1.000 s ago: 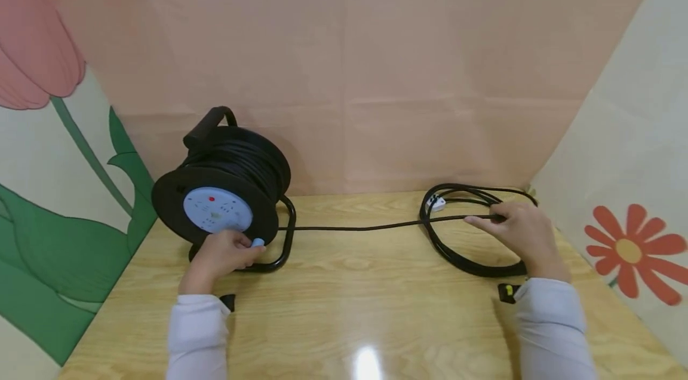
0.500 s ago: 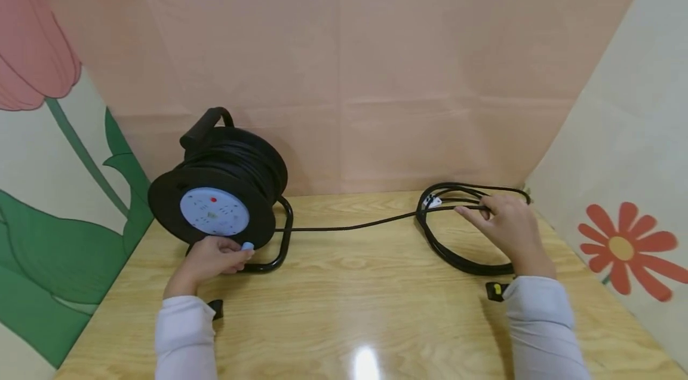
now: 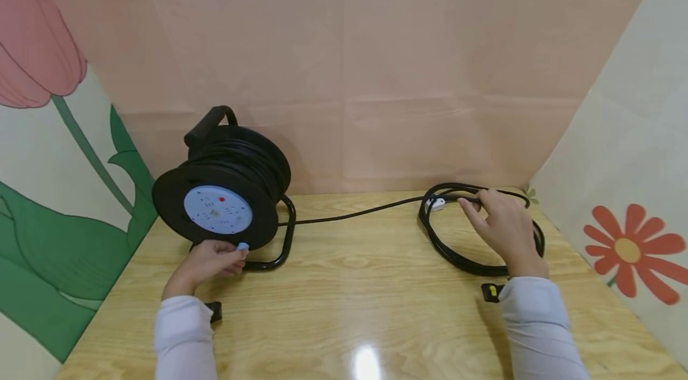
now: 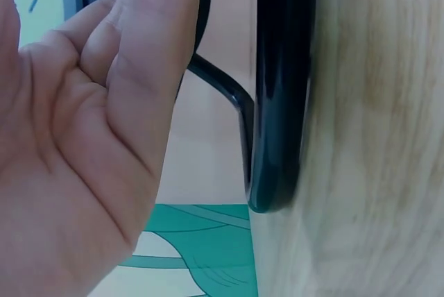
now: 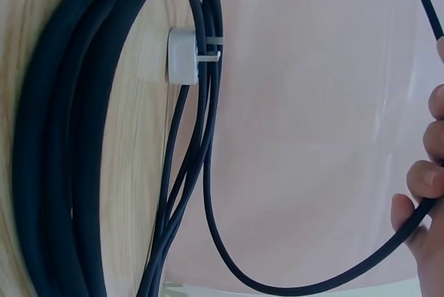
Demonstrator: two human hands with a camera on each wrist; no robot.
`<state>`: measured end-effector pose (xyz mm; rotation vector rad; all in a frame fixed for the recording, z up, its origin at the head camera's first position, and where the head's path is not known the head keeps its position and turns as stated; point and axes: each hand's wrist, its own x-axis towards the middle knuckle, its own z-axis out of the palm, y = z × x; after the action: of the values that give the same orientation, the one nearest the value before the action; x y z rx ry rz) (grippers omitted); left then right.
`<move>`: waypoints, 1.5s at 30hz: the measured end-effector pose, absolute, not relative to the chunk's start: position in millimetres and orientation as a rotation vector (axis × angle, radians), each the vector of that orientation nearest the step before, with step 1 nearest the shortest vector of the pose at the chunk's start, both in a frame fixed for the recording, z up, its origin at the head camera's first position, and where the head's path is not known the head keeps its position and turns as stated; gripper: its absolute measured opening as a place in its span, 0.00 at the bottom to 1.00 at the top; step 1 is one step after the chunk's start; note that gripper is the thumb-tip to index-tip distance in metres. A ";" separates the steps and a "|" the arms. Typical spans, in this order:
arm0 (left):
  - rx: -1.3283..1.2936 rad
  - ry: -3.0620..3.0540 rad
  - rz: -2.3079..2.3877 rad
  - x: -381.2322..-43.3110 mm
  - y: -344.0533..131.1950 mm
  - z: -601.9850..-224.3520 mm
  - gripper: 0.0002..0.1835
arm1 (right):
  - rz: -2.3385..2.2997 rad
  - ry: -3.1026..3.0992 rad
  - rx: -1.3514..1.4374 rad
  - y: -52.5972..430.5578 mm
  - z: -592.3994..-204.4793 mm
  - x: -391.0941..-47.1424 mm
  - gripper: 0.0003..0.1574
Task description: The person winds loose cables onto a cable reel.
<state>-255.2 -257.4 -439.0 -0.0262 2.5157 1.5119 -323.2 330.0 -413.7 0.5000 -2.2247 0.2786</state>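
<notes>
A black cable reel (image 3: 236, 159) stands at the left of the wooden table, a light-blue socket disc (image 3: 217, 210) on its front. My left hand (image 3: 206, 266) is at the reel's lower edge, pinching its small light-blue knob (image 3: 243, 246). The knob is out of sight in the left wrist view, where the palm (image 4: 76, 165) fills the left side. On the right, my right hand (image 3: 500, 227) grips the black cable (image 3: 355, 214), which runs from the reel. In the right wrist view the curled fingers hold the cable (image 5: 333, 283), which sags below them.
Under my right hand lies a loose coil of cable (image 3: 457, 257) with a white plug (image 3: 436, 205) inside its far left edge. The reel's tube stand (image 3: 288, 236) rests on the table (image 3: 355, 308). A pink sheet (image 3: 344, 69) hangs behind; flower-printed panels flank both sides.
The knob and my left hand have moved left and slightly down, and the socket disc has turned clockwise. My right hand has shifted left and slightly back, raising the cable's right end.
</notes>
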 end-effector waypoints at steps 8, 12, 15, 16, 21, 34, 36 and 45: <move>-0.004 2.522 1.566 -251.9 -262.5 -442.1 0.19 | 0.257 -2.179 0.555 330.1 -411.0 -321.1 0.22; -0.007 2.569 1.558 -247.8 -267.7 -443.3 0.18 | 0.265 -2.177 0.572 328.1 -408.2 -318.1 0.25; -0.031 2.610 1.548 -245.7 -272.3 -444.4 0.19 | 0.236 -2.147 0.577 325.6 -404.3 -316.3 0.31; -0.048 2.624 1.540 -245.0 -273.8 -444.7 0.19 | 0.231 -2.133 0.581 324.2 -403.1 -315.9 0.33; -0.111 2.662 1.490 -242.7 -279.3 -445.4 0.22 | 0.246 -2.088 0.627 316.1 -397.0 -313.7 0.37; -0.220 2.775 1.358 -238.9 -290.6 -443.2 0.29 | 0.184 -1.956 0.573 310.4 -389.7 -307.8 0.37; -0.243 2.797 1.338 -238.0 -292.1 -442.5 0.29 | 0.188 -1.995 0.589 309.8 -390.7 -307.0 0.35; -0.333 2.882 1.298 -233.6 -297.7 -441.0 0.27 | 0.196 -2.131 0.678 305.3 -395.3 -307.8 0.19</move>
<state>-233.6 -297.7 -441.0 -0.3328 2.8824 1.2985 -307.8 305.3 -395.3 0.6780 -2.1308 0.1964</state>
